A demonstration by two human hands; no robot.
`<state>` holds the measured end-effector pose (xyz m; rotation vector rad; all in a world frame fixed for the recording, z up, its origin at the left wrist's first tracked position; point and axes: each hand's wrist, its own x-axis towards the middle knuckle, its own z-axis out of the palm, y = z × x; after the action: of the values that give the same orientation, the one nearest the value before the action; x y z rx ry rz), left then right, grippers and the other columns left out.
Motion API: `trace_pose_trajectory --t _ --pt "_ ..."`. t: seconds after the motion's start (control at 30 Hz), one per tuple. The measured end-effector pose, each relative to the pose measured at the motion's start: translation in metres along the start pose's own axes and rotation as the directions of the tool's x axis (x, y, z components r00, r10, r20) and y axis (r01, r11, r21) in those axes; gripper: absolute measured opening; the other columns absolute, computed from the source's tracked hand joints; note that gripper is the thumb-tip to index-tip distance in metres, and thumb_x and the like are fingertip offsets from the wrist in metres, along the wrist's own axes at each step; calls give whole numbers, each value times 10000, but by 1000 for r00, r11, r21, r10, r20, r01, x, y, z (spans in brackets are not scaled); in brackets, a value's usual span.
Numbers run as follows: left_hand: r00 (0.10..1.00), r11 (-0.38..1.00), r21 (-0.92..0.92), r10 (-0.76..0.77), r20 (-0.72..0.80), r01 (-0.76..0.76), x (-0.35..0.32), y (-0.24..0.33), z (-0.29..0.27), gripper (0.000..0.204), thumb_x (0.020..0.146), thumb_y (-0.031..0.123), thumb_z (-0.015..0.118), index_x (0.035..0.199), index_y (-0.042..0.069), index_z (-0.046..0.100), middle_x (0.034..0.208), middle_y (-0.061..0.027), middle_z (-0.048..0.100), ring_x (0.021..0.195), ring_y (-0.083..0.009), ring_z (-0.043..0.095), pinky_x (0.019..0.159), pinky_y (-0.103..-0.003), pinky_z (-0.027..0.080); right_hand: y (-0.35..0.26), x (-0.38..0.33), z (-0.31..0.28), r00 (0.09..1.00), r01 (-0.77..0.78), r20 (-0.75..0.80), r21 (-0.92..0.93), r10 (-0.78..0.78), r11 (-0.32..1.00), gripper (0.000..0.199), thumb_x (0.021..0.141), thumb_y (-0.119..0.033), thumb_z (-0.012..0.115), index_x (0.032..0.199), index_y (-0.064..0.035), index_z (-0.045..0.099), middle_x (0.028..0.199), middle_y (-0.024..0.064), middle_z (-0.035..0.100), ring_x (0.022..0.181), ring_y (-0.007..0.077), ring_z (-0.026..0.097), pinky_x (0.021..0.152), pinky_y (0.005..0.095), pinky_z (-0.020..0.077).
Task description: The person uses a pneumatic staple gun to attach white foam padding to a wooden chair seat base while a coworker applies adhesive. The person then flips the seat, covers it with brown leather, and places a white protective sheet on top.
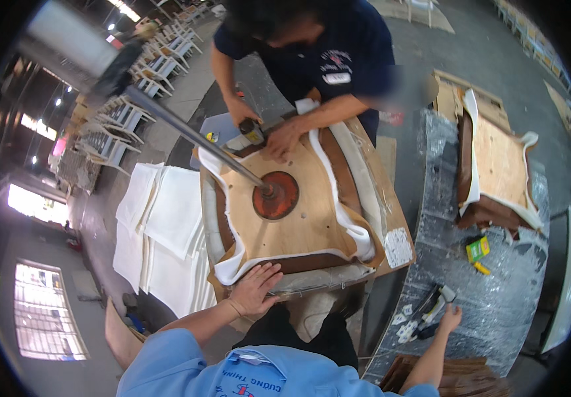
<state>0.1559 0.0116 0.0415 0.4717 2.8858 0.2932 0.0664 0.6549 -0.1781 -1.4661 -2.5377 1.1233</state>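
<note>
My left hand (257, 289), fingers stretched out, lies on the near edge of an upside-down seat cushion. The cushion has a plywood base (298, 231), white padding (332, 175) and brown cover material (298, 263) around its sides. A red round pad (275, 195) on a metal rod (192, 135) presses on the plywood. Off to the right, my right hand (451, 318) is closed at a staple gun (439, 301) on the plastic-covered table; its fingers are partly hidden. Across from me, a co-worker's hand holds a dark power tool (252, 132) at the cushion's far edge.
White padding sheets (166, 218) are stacked at left. A second plywood-based cushion (500, 152) rests on the right-hand table (497, 298). Near it lies a green and yellow box (478, 249). Brown material (457, 377) lies at lower right. Chairs (123, 119) stand in rows behind.
</note>
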Motion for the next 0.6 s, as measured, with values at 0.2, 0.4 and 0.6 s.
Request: trace_pose_trajectory --t 0.2,0.4,0.6 --pt "992 996 -88 -16 -127 5 -4 3 0 734 1021 447 752 1626 75 567 1751 -140 500 1623 -356 459 1356 -505 340 -42 -83 11 971 123 160 303 -178 945 566 1031 -107 819 1553 1 631 1284 179 730 1192 281 716 1051 413 559" --pt "959 983 -183 -68 -275 18 -8 3 12 578 1047 429 742 1493 64 689 1663 -106 612 1570 -320 535 1327 -494 395 -136 -157 14 842 404 206 371 -498 836 558 1046 -95 788 1572 -29 616 1341 139 710 1205 225 693 1032 385 555" --pt "904 988 -156 -83 -418 18 -8 1 15 425 1056 348 743 1378 72 759 1567 -79 699 1499 -293 613 1292 -473 447 -237 -216 9 321 902 -60 324 -945 285 452 1006 -11 764 1453 -40 699 1316 145 720 1185 287 717 1003 384 582"
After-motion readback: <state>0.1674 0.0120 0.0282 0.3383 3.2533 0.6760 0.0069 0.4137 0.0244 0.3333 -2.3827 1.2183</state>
